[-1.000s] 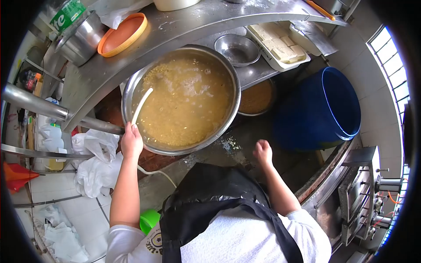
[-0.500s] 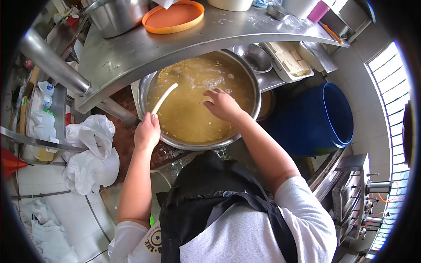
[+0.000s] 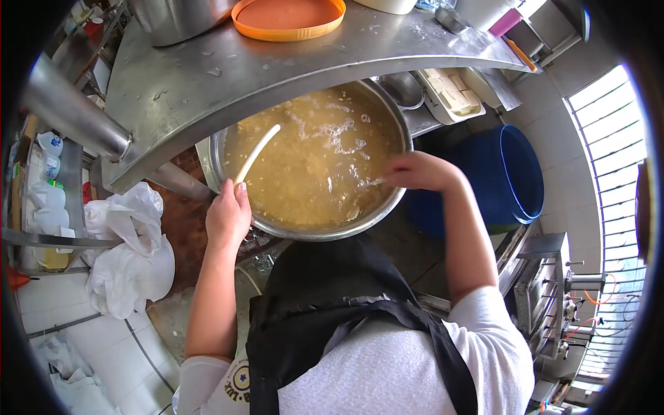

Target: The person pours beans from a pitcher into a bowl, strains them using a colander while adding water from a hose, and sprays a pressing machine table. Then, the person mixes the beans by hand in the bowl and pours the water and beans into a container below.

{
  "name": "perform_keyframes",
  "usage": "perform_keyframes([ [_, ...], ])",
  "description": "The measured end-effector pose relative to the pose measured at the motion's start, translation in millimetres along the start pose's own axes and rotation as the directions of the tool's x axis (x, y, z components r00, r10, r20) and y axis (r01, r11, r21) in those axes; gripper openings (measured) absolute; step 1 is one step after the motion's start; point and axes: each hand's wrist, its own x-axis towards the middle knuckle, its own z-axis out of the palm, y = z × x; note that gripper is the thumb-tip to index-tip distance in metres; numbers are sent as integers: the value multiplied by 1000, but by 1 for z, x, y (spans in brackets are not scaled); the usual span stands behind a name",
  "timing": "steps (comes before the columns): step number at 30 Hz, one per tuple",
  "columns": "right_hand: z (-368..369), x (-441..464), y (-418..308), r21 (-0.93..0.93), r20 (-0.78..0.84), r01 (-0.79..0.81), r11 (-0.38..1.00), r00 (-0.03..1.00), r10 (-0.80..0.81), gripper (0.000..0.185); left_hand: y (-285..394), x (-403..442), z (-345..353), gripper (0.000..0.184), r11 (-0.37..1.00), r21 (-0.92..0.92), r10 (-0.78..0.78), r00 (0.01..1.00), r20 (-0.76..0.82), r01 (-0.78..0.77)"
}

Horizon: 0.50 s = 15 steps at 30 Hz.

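Observation:
A large round metal basin (image 3: 220, 155) holds cloudy yellowish liquid with pale grains in it. My left hand (image 3: 229, 213) is closed around a whitish hose (image 3: 259, 151) at the basin's left rim, and the hose's free end points over the liquid. Over the right rim is my right hand (image 3: 417, 171), blurred by motion, its fingers near the liquid's surface. Whether those fingers hold anything is too smeared to tell. Small splashes and foam show on the liquid beside them.
A steel table (image 3: 277, 69) with an orange lid (image 3: 289, 16) overhangs the basin's far side. Right of it stand a small metal bowl (image 3: 401, 90), a tray of white blocks (image 3: 453, 97) and a blue barrel (image 3: 519, 176). White bags (image 3: 124, 242) lie left.
My right hand came from beside the barrel to above the liquid, then moved right to the rim. My left hand has kept hold of the hose. The view has shifted.

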Motion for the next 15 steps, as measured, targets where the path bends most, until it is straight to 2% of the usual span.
perform_keyframes([
  [1,-10,-22,29,217,34,-128,968,992,124,22,1,1,-1,53,1000,8,-11,1000,9,11],
  [2,-11,-41,54,356,-59,-107,928,989,136,20,2,1,-2,53,1000,9,-11,1000,13,11],
  [3,-10,-51,92,359,-116,-226,905,952,284,20,3,1,-3,53,1000,17,-18,1000,15,17],
  [4,-5,-55,115,366,-113,-230,902,951,289,20,3,1,-2,53,999,26,-24,1000,18,23],
  [5,2,-59,135,-164,-250,-559,813,821,514,23,1,2,0,54,999,26,-20,1000,20,19],
  [6,8,-62,155,-568,-480,-738,365,657,581,27,-1,4,3,52,1000,26,-14,1000,9,14],
  [8,11,-58,200,-400,-472,-472,786,841,265,37,6,3,1,51,998,47,-42,999,23,41],
  [9,11,-51,164,-49,-490,-379,924,815,308,40,4,3,4,50,998,58,-7,1000,-2,7],
  [10,11,-38,142,18,-508,-357,934,801,316,37,3,4,6,50,998,59,3,1000,-16,-3],
  [11,14,-26,142,-85,-581,-167,982,809,88,29,14,2,-1,49,999,34,-30,999,26,29],
  [12,11,-11,141,-166,-624,-77,983,780,-44,22,25,0,-9,48,998,11,-63,996,69,63],
  [15,-2,29,117,-250,-714,-72,966,688,-133,19,9,7,4,49,996,76,-49,998,29,47],
])
